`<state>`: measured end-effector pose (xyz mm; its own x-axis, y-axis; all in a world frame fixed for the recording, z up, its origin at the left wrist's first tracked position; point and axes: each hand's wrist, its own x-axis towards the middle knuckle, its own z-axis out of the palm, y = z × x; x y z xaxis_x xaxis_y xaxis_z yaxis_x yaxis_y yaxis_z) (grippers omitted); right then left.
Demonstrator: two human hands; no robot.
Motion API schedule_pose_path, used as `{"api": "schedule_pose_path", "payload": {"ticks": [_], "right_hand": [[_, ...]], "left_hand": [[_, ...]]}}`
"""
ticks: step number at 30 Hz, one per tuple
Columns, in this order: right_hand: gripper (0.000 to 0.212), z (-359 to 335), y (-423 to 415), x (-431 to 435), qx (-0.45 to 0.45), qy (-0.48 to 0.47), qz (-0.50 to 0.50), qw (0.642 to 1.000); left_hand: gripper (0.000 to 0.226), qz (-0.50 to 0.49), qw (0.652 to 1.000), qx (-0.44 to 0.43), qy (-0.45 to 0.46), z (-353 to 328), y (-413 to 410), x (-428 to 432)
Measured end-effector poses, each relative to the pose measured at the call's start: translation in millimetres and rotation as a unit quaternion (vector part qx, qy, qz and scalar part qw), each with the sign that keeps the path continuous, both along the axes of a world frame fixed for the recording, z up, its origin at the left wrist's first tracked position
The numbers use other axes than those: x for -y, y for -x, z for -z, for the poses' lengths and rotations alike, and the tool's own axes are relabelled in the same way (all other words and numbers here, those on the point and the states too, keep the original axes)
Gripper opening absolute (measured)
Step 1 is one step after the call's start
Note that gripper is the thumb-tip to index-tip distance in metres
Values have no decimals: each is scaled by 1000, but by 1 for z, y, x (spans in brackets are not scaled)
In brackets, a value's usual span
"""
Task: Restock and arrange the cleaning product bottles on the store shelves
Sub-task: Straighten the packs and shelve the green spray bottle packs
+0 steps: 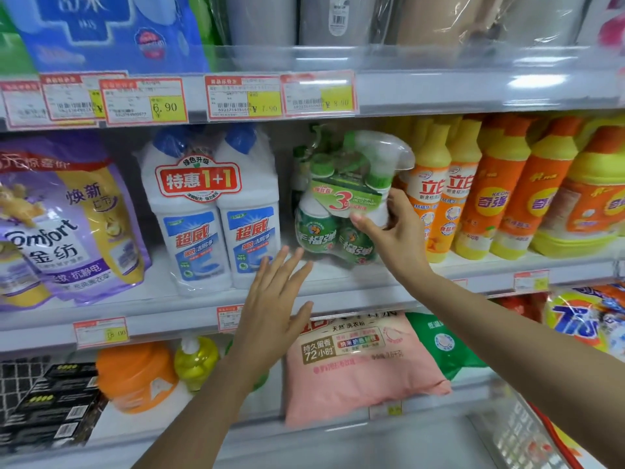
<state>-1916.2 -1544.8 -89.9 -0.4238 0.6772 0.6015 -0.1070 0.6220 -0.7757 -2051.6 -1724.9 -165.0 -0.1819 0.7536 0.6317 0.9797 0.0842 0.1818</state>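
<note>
A shrink-wrapped pack of green spray cleaner bottles (333, 211) stands on the middle shelf (338, 292), between a white twin pack with blue caps (211, 214) and orange-and-yellow bottles (436, 198). My right hand (392, 231) grips the green pack on its right side, thumb on the front. My left hand (274, 299) hovers flat with straight fingers just below and left of the pack, in front of the shelf edge, holding nothing.
Purple Comfort refill bags (67, 218) fill the shelf's left end. More orange bottles (548, 191) run to the right. Below lie a pink detergent bag (358, 363), a green bag (439, 343) and an orange jug (135, 377). Price tags (243, 96) line the upper shelf edge.
</note>
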Motion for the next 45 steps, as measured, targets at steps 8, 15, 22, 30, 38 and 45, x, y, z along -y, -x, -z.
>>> {"api": "schedule_pose_path", "payload": {"ticks": [8, 15, 22, 30, 38, 45], "right_hand": [[45, -2, -52, 18, 1, 20, -61, 998], [52, -20, -93, 27, -12, 147, -105, 983], [89, -18, -162, 13, 165, 132, -187, 959], [79, -25, -196, 15, 198, 161, -184, 949], [75, -20, -185, 8, 194, 180, -191, 945], [30, 6, -175, 9, 92, 60, -121, 987]], "left_hand": [[80, -13, 959, 265, -102, -50, -42, -9], [55, 61, 852, 511, -92, -53, -79, -12], [55, 0, 747, 663, -53, -75, -134, -7], [53, -7, 731, 678, 72, -82, -163, 0], [62, -25, 778, 627, -7, -74, -169, 3], [57, 29, 826, 562, 26, -73, -159, -5]]}}
